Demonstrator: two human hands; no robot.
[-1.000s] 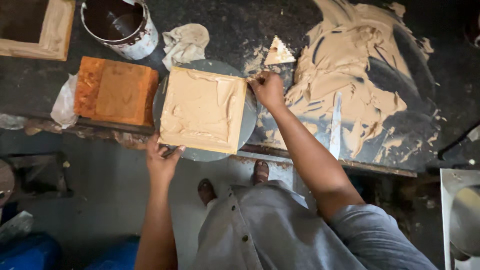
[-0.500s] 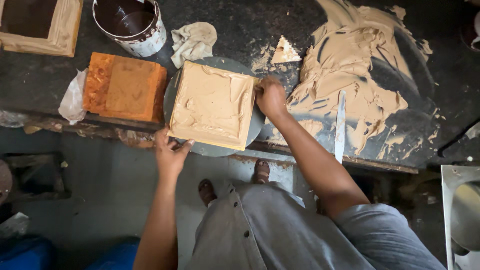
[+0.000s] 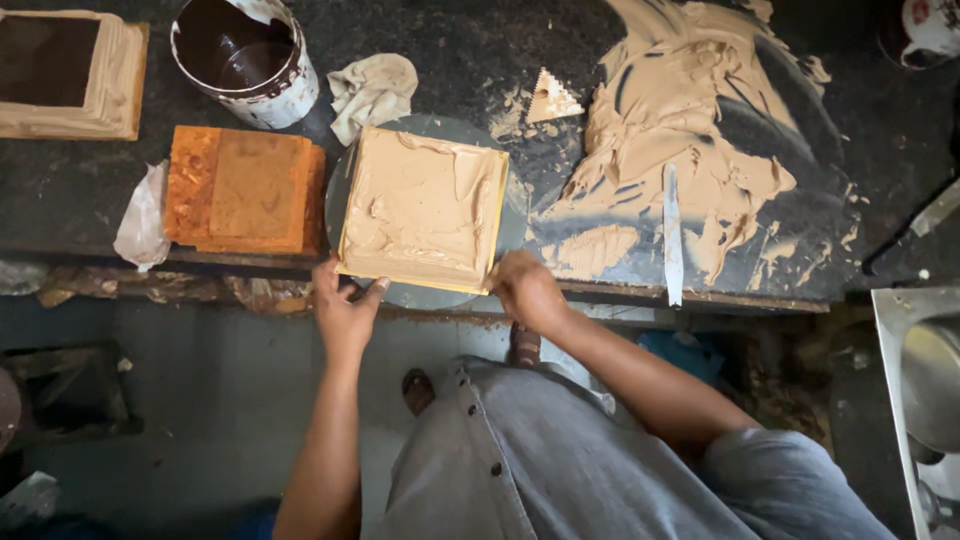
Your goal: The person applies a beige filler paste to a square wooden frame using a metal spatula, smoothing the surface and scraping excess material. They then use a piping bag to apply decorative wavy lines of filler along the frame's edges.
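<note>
At frame centre on the dark surface (image 3: 470, 70), the paste-filled square mould (image 3: 424, 208) has turned on its round disc (image 3: 515, 215); left hand (image 3: 343, 312) and right hand (image 3: 524, 288) now clasp its near corners.

So the square mould (image 3: 424, 208) sits on a round plate (image 3: 515, 205) right at the near edge of the desk (image 3: 480, 60), with the left hand (image 3: 343, 310) at its near-left corner and the right hand (image 3: 524, 290) at its near-right corner. Left of it there's a block (image 3: 245, 188) with a crumpled wrapper (image 3: 142, 220) beside that, and behind those a bucket (image 3: 247, 57), a rag (image 3: 371, 91) and, far left, a frame (image 3: 70, 75). Off to the right is a big smear of paste (image 3: 690, 130) with a spatula (image 3: 672, 235) lying on it, plus a small toothed scraper (image 3: 552, 98) behind the plate.
</note>
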